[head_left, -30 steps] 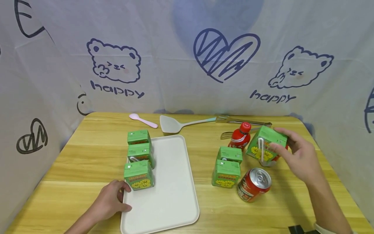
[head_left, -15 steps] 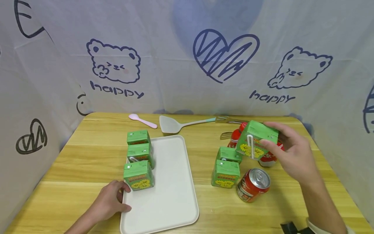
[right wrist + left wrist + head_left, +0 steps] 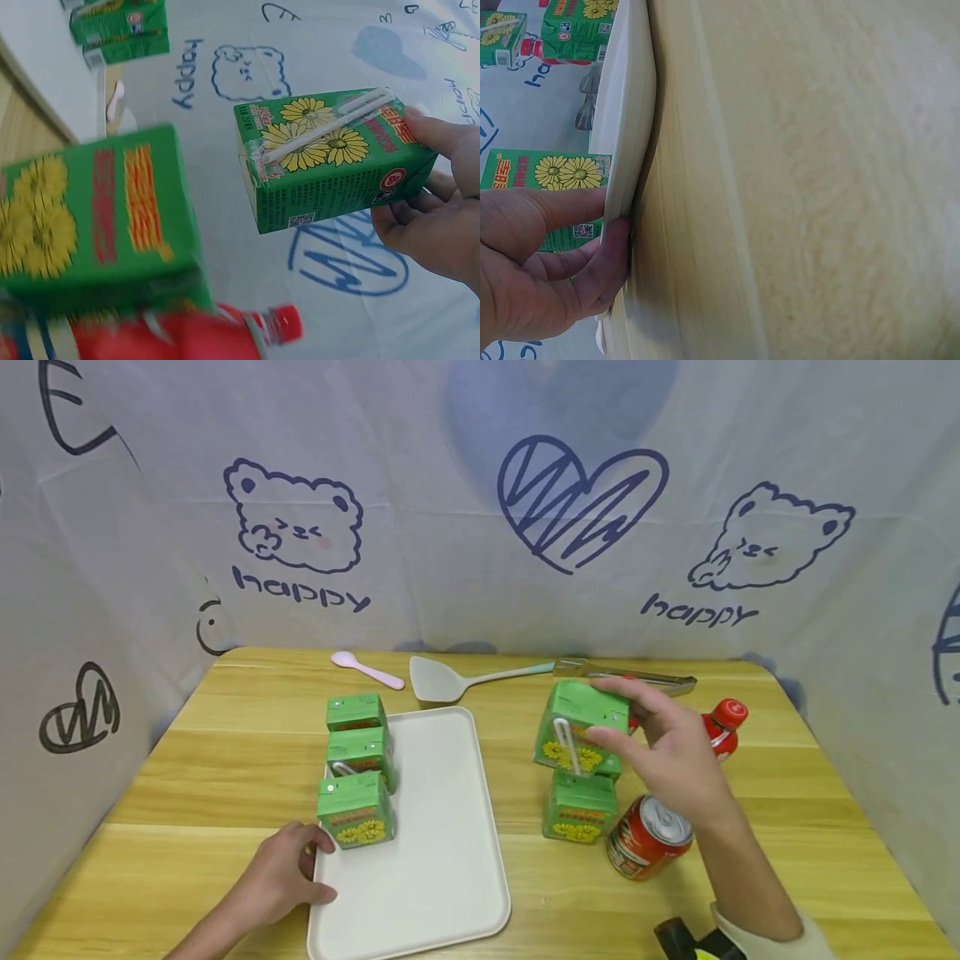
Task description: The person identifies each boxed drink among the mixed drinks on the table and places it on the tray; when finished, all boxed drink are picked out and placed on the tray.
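My right hand (image 3: pixel 667 747) holds a green drink carton (image 3: pixel 581 722) with yellow flowers and a straw on its front, thumb on one side and fingers on the other. It hangs above two more green cartons (image 3: pixel 579 810) on the table, partly hiding the rear one. In the right wrist view the held carton (image 3: pixel 322 154) is off the table. At the left edge of the white tray (image 3: pixel 442 860), my left hand (image 3: pixel 277 877) pinches the rim between thumb and fingers. Three green cartons (image 3: pixel 360 810) stand in a row along the tray's left side.
Right of the cartons stands a red soda can (image 3: pixel 651 839), with a red bottle (image 3: pixel 723 727) behind it. Another red item is mostly hidden by my right hand. Along the back lie a pink spoon (image 3: pixel 367 668), a spatula (image 3: pixel 442 679) and metal tongs (image 3: pixel 630 674).
My right hand has carried the carton leftward, from beside the red bottles to above the two standing cartons. My left hand has stayed at the tray's edge.
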Action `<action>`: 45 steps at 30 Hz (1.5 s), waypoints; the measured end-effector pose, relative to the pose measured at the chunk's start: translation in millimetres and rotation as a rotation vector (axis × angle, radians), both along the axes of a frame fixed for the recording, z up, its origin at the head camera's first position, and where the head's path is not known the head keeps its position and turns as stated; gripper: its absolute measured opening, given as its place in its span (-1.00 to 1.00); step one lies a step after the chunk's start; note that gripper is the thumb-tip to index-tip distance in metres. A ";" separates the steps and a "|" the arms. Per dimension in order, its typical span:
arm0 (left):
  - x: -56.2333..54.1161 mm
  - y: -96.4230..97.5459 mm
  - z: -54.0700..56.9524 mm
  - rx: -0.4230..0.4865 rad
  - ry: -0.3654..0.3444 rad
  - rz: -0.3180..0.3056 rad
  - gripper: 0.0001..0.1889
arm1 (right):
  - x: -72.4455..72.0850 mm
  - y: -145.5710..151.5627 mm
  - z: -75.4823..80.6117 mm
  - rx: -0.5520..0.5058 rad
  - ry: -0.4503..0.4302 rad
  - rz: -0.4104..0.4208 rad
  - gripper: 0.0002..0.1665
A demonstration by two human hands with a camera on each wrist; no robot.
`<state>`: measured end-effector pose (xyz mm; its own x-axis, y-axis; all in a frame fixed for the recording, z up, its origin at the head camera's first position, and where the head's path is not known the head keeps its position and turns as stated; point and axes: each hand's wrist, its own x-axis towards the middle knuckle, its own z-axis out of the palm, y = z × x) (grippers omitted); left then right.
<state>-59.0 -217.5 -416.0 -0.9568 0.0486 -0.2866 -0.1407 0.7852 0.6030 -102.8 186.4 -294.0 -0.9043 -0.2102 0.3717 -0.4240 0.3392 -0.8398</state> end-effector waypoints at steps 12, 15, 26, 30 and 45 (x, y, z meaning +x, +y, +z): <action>0.2 -0.1 -1.5 0.008 0.017 -0.005 -0.49 | -17.0 -48.5 -17.9 -0.033 -0.161 0.137 -0.45; 0.0 -0.3 -1.6 0.008 0.009 -0.003 -0.48 | -23.6 -60.5 -23.9 -0.038 -0.200 0.172 -0.46; 0.0 -1.0 -1.9 0.006 0.013 -0.005 -0.48 | -47.7 -104.9 -48.8 -0.045 -0.246 0.249 -0.43; -0.1 -0.8 -1.6 0.003 0.012 -0.005 -0.48 | -54.6 -118.4 -54.4 -0.033 -0.284 0.240 -0.43; 0.3 -0.3 -1.8 0.009 0.003 0.009 -0.48 | -77.3 -152.4 -67.1 0.084 -0.306 0.169 -0.47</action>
<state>-58.8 -217.8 -417.9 -0.9581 0.0424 -0.2833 -0.1462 0.7782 0.6108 -180.1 34.0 -361.2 -0.9208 -0.3847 0.0642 -0.2132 0.3587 -0.9088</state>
